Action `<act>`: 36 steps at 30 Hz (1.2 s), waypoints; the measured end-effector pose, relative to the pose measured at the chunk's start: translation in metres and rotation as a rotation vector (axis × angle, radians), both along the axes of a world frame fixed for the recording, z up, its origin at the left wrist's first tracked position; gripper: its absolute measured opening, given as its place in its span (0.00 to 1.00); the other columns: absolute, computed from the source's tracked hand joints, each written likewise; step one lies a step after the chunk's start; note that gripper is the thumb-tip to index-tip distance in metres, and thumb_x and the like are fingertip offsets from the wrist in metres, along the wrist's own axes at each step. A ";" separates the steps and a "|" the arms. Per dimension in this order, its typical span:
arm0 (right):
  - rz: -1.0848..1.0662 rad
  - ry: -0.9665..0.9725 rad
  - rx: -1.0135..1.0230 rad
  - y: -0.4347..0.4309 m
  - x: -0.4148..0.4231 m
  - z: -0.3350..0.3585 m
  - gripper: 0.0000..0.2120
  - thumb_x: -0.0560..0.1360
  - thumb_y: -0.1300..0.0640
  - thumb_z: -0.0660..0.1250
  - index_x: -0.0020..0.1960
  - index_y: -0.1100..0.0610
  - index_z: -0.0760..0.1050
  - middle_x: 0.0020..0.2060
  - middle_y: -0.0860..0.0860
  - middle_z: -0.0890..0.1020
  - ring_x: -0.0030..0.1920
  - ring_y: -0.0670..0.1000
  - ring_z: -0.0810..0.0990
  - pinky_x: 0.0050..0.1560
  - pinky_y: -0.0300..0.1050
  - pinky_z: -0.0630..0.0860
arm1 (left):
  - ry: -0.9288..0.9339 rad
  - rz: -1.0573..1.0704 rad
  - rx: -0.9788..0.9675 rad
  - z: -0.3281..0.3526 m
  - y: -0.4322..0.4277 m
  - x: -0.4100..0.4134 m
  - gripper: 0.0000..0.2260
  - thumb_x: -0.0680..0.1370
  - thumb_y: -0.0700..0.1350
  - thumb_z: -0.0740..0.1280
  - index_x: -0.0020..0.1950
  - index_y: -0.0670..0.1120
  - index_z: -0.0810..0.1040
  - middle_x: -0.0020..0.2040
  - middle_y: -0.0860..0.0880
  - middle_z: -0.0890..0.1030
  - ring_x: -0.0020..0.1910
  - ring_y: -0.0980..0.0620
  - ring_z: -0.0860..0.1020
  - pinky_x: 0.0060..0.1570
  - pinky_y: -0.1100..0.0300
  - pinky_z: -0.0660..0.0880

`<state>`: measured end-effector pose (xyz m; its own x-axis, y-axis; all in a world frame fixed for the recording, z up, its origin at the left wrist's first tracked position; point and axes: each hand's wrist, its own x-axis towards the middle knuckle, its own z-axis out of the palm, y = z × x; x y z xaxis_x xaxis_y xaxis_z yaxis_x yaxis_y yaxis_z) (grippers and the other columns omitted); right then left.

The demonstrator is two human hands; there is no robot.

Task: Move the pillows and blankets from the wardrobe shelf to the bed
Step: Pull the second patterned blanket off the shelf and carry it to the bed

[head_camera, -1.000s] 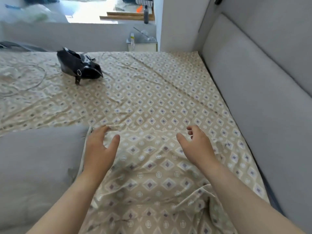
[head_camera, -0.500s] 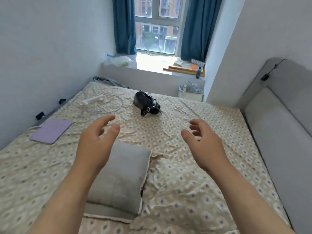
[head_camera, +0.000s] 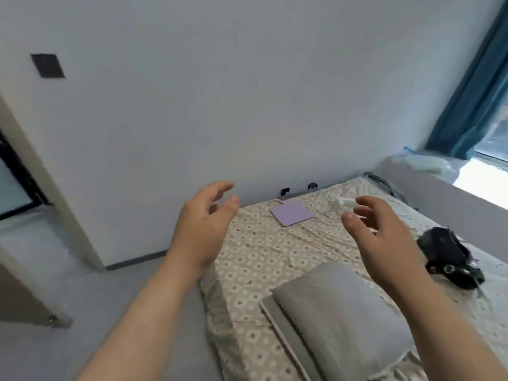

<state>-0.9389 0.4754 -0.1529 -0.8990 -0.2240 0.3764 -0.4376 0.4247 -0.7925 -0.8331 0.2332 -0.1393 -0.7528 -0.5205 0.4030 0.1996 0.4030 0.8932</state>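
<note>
Bed: one, under a beige diamond-patterned sheet (head_camera: pixel 261 251)
Pillows: one grey rectangular fabric pillow (head_camera: pixel 338 312), flat on the sheet near the bed's front edge
Left hand (head_camera: pixel 202 226): raised, fingers loosely spread, holding nothing
Right hand (head_camera: pixel 384 232): raised above the pillow, fingers apart, empty
Other items: one flat lilac pad (head_camera: pixel 292 213) near the wall; one black glossy bag (head_camera: pixel 450 251), apart from the pillow

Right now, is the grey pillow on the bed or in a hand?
On the bed. The grey pillow lies flat on it; left hand and right hand hover open, empty.
</note>
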 end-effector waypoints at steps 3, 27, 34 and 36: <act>0.171 0.046 0.007 -0.049 0.012 0.019 0.22 0.73 0.43 0.64 0.65 0.49 0.70 0.56 0.48 0.77 0.56 0.49 0.76 0.52 0.50 0.70 | 0.045 0.152 -0.040 0.019 -0.022 0.050 0.07 0.75 0.48 0.67 0.53 0.56 0.76 0.55 0.52 0.80 0.55 0.64 0.76 0.57 0.65 0.71; 1.392 0.350 -0.092 -0.369 0.389 0.112 0.33 0.69 0.32 0.56 0.70 0.46 0.65 0.65 0.45 0.74 0.64 0.47 0.71 0.58 0.47 0.70 | -0.009 1.304 -0.287 0.081 -0.085 0.515 0.17 0.73 0.57 0.62 0.60 0.58 0.77 0.60 0.57 0.79 0.62 0.57 0.74 0.62 0.51 0.72; 1.610 0.367 -0.145 -0.422 0.510 0.130 0.30 0.71 0.34 0.58 0.69 0.46 0.67 0.64 0.46 0.75 0.62 0.47 0.72 0.56 0.48 0.70 | -0.021 1.590 -0.334 0.092 -0.078 0.619 0.10 0.73 0.52 0.63 0.52 0.64 0.76 0.54 0.67 0.78 0.55 0.69 0.74 0.54 0.72 0.68; 1.676 0.355 -0.163 -0.435 0.543 0.135 0.30 0.70 0.33 0.57 0.68 0.45 0.67 0.64 0.46 0.75 0.61 0.49 0.73 0.56 0.50 0.71 | -0.022 1.668 -0.336 0.098 -0.075 0.645 0.10 0.73 0.52 0.63 0.53 0.64 0.76 0.54 0.66 0.78 0.56 0.67 0.74 0.55 0.71 0.69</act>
